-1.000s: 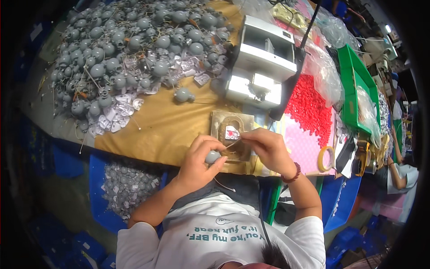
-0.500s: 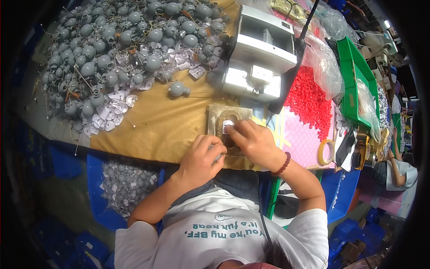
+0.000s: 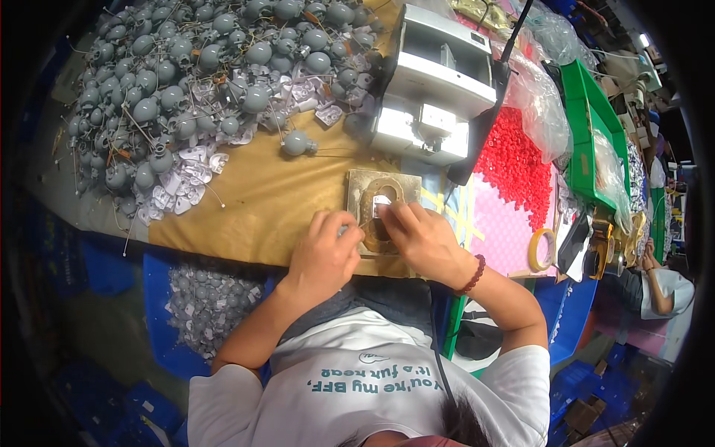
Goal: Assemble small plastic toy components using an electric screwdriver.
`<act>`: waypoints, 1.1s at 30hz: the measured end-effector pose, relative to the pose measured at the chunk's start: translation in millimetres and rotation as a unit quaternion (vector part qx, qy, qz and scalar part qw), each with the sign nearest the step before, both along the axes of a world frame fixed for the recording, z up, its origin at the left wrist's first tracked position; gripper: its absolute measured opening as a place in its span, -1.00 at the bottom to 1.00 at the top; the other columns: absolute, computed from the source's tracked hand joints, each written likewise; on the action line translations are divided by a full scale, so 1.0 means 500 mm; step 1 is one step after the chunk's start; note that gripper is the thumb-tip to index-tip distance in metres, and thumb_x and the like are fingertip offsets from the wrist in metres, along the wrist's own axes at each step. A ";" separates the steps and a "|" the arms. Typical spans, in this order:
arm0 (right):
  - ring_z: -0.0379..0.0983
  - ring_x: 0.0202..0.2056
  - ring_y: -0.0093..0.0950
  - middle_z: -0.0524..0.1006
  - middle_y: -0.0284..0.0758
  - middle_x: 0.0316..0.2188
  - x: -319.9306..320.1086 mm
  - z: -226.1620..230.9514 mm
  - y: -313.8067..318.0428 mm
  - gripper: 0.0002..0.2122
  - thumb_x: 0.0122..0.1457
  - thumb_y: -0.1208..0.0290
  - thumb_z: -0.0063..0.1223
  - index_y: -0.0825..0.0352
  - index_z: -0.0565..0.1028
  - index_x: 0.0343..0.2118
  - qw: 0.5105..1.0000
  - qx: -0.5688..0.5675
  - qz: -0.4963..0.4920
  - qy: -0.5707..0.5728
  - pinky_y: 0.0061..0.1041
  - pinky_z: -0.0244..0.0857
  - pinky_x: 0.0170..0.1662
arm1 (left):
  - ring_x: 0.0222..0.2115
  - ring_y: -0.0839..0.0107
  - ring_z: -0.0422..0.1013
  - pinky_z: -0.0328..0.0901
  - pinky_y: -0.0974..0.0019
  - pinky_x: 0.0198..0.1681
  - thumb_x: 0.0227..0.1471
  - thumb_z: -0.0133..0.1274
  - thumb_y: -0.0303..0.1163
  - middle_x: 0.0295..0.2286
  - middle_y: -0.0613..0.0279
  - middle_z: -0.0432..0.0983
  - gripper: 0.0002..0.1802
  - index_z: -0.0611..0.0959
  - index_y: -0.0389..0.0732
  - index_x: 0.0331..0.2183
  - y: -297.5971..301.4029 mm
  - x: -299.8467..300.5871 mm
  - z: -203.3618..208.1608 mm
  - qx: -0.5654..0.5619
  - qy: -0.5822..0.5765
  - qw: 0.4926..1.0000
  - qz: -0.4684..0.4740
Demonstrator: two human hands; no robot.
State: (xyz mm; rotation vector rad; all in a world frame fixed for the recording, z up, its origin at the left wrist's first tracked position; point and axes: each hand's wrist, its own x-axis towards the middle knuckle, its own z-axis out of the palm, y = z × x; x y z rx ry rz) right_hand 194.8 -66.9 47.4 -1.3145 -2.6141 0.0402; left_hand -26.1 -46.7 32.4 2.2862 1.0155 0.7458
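Note:
My left hand is closed around a grey rounded part, mostly hidden by the fingers. My right hand pinches a small white plastic piece over the oval hollow of a square metal block. The fingertips hide part of that white piece. A thin wire seems to run between the two hands. Beyond the block, a single grey ball-shaped part with wires lies on the brown cloth.
Grey ball-shaped parts with wires heap at the far left, white plastic pieces among them. A white machine stands behind the block. Right of it are small red parts, yellow tape and a green crate.
My left hand has moved slightly left with the grey part, away from my right hand. My right hand keeps its pinch on the white piece, shifting slightly right.

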 end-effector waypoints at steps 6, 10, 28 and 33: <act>0.41 -0.28 -0.36 0.41 -0.20 -0.24 -0.018 -0.001 -0.010 -0.65 -0.01 0.47 0.07 0.54 0.52 -0.15 1.000 -0.001 -0.020 -0.015 -0.44 0.41 -0.29 | -0.04 0.01 0.32 0.27 0.02 0.01 -0.17 0.14 -0.61 -0.12 0.06 0.42 -0.64 0.59 -0.20 -0.21 0.002 0.022 0.015 0.064 0.044 0.996 0.041; 0.44 -0.14 -0.27 0.47 -0.18 -0.16 0.004 -0.017 -0.011 -0.70 -0.01 0.54 0.10 0.51 0.55 -0.16 0.993 0.027 -0.018 0.114 -0.35 0.40 -0.11 | 0.11 0.05 0.26 0.13 -0.10 0.16 -0.13 0.15 -0.52 0.01 0.07 0.41 -0.45 0.59 -0.12 0.01 -0.008 0.059 0.008 0.120 0.104 0.986 0.048; 0.46 -0.35 -0.59 0.46 -0.34 -0.25 0.093 -0.095 -0.043 -0.68 0.13 0.62 0.20 0.33 0.43 -0.05 0.694 -0.200 -0.247 0.646 -0.66 0.40 -0.38 | -0.03 0.25 0.44 0.22 0.09 0.07 -0.17 0.18 -0.58 -0.12 0.18 0.55 -0.58 0.70 -0.16 -0.16 0.032 0.057 -0.020 0.122 0.055 0.991 -0.001; 0.43 -0.48 -0.58 0.51 -0.21 -0.23 0.070 -0.053 0.006 -0.64 0.19 0.54 0.16 0.35 0.41 0.05 0.449 -0.340 -0.184 0.806 -0.66 0.33 -0.45 | -0.02 0.23 0.44 0.23 0.09 0.08 -0.19 0.19 -0.58 -0.14 0.18 0.55 -0.57 0.70 -0.16 -0.16 0.035 0.054 -0.020 0.124 0.055 0.991 -0.006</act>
